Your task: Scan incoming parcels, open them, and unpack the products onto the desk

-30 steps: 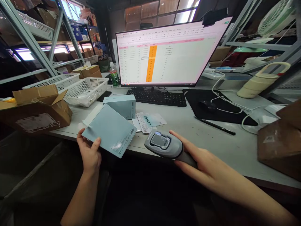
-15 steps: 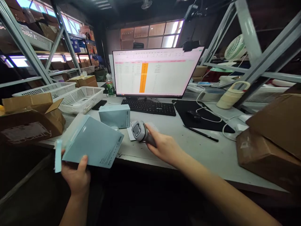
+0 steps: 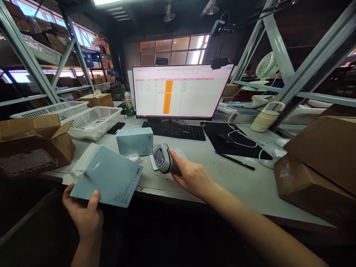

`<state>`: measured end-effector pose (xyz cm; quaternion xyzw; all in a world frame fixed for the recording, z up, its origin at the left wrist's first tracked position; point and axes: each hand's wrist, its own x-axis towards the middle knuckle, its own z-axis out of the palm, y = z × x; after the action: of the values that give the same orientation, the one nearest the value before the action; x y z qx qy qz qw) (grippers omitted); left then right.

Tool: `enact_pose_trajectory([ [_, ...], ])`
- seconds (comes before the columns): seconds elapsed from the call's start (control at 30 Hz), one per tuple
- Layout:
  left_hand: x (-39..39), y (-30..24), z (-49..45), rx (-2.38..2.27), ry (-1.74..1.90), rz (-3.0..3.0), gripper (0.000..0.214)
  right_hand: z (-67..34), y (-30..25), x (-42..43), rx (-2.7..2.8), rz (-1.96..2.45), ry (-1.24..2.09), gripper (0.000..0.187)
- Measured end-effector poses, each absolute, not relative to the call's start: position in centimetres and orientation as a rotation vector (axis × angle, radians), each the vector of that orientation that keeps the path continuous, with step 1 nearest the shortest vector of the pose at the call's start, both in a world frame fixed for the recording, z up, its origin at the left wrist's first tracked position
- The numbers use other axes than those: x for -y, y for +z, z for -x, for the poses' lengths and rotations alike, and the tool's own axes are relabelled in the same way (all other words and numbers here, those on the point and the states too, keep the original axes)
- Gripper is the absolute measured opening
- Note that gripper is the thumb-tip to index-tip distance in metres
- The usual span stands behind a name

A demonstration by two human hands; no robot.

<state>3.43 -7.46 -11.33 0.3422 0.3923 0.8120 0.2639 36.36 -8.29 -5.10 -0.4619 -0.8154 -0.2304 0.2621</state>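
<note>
My left hand (image 3: 85, 211) grips a light blue box (image 3: 108, 176) by its lower left corner, thumb on the printed face. The box is tilted, and a white flap stands open along its upper left side. A barcode and small print run along its right edge. My right hand (image 3: 191, 172) is closed around the handle of a grey barcode scanner (image 3: 162, 158), held over the desk with its head to the left. Behind them another light blue box (image 3: 135, 142) stands on the desk. By its base lies a small clear-wrapped item (image 3: 134, 158).
A monitor (image 3: 200, 96) showing a spreadsheet stands behind a black keyboard (image 3: 175, 129). White baskets (image 3: 96, 126) and an open carton (image 3: 33, 148) are on the left. On the right are a mouse (image 3: 226, 139), a pen (image 3: 236, 161), cables and a brown carton (image 3: 303, 181).
The box in my left hand has shifted slightly down and left, and its side flap has swung out of sight. The scanner has turned slightly left. The camera view has tilted up.
</note>
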Motion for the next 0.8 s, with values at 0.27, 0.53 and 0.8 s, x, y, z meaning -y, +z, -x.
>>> enact_pose_trajectory([
  [0.27,7.4,-11.6,-3.2,-1.030,2.200,-0.958,0.079,-36.7,-4.4,10.5,2.177,1.302,-0.597,0.074],
  [0.53,7.5,-11.3,-3.2,-1.033,2.192,-0.974,0.079,-40.5,-2.8,10.2,2.083,2.195,-0.241,0.072],
  [0.8,7.2,-11.8,-3.1,-1.100,2.179,-1.038,0.080,-47.3,-4.9,7.6,1.734,2.541,0.147,0.077],
])
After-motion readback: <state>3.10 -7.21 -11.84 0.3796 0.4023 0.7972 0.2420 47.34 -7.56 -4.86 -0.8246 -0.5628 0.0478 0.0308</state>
